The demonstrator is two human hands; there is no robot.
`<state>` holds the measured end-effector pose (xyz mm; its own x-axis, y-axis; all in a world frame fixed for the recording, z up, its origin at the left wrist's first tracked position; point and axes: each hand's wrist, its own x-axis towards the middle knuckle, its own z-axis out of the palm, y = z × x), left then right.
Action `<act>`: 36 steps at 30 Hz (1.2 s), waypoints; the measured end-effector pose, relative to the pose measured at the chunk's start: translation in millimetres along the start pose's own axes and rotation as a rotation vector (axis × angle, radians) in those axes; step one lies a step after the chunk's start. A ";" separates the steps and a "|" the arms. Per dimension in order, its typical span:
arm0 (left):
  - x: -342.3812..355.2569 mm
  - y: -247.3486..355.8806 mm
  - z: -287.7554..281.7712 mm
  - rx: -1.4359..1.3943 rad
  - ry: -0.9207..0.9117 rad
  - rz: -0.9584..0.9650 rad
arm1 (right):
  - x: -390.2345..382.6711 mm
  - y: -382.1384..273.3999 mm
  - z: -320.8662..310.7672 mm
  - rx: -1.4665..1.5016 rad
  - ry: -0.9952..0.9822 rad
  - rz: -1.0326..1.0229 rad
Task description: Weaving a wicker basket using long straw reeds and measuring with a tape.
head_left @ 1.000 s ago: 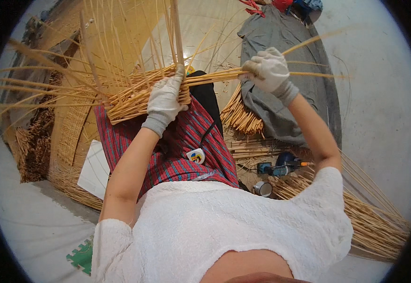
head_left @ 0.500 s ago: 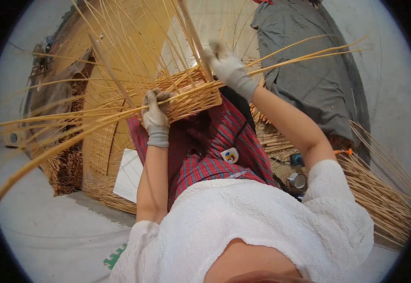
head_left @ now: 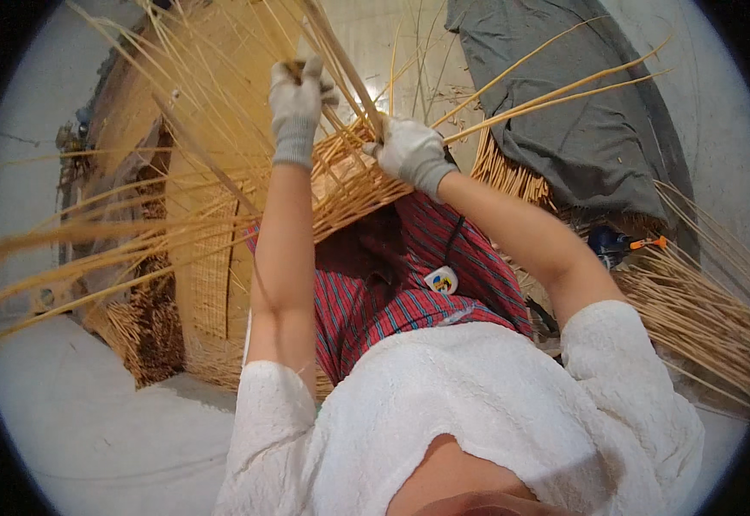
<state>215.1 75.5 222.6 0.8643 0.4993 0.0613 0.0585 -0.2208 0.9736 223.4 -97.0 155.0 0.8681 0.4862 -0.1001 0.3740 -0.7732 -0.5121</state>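
Pale cane makes up the half-woven basket (head_left: 353,185) on the person's lap, its many loose stakes (head_left: 220,112) fanning up and outward, too many to count. Both gloved hands work at its rim. The left hand (head_left: 296,99), higher, is closed around an upright stake; the right hand (head_left: 409,150), lower and nearer the weave, pinches a strand running rightward. One grey cloth (head_left: 581,112) lies on the floor beyond, with one cane bundle (head_left: 702,318) at right.

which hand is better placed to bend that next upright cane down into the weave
Probably the left hand: it is raised and closed around the upright canes. The right hand sits lower, pressed against the woven rim.
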 end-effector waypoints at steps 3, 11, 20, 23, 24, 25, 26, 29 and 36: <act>43.4 -7.6 35.8 -0.475 -0.271 0.010 | 1.4 0.3 16.5 0.022 0.108 0.049; -2.2 -22.7 37.2 -0.071 -0.309 0.217 | 26.7 -4.2 -6.1 0.050 -0.120 0.157; -181.3 -87.4 -44.9 1.302 -0.100 0.365 | -47.9 10.1 24.0 -0.106 0.465 -0.667; -168.9 -101.8 -32.1 1.283 -0.033 0.354 | -56.0 8.2 38.1 -0.535 0.323 -0.715; -164.2 -102.5 -30.4 1.235 -0.044 0.328 | -54.2 5.1 39.1 -0.537 0.322 -0.685; -161.1 -101.5 -29.6 1.132 -0.064 0.355 | -52.8 1.9 39.0 -0.555 0.267 -0.624; -162.2 -99.2 -30.1 1.155 -0.054 0.395 | -51.6 -1.8 37.6 -0.564 0.268 -0.594; -180.2 -90.1 -31.9 1.198 -0.110 0.351 | -57.3 -6.6 27.9 -0.545 0.149 -0.509; -248.0 -96.4 -70.8 0.818 0.578 0.527 | -105.4 -39.2 3.1 0.070 0.440 -0.625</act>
<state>-40.3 32.4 129.2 0.5297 0.4475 0.7205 0.2484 -0.8941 0.3727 116.2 -116.7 183.0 0.5577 0.6061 0.5671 0.8291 -0.3736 -0.4160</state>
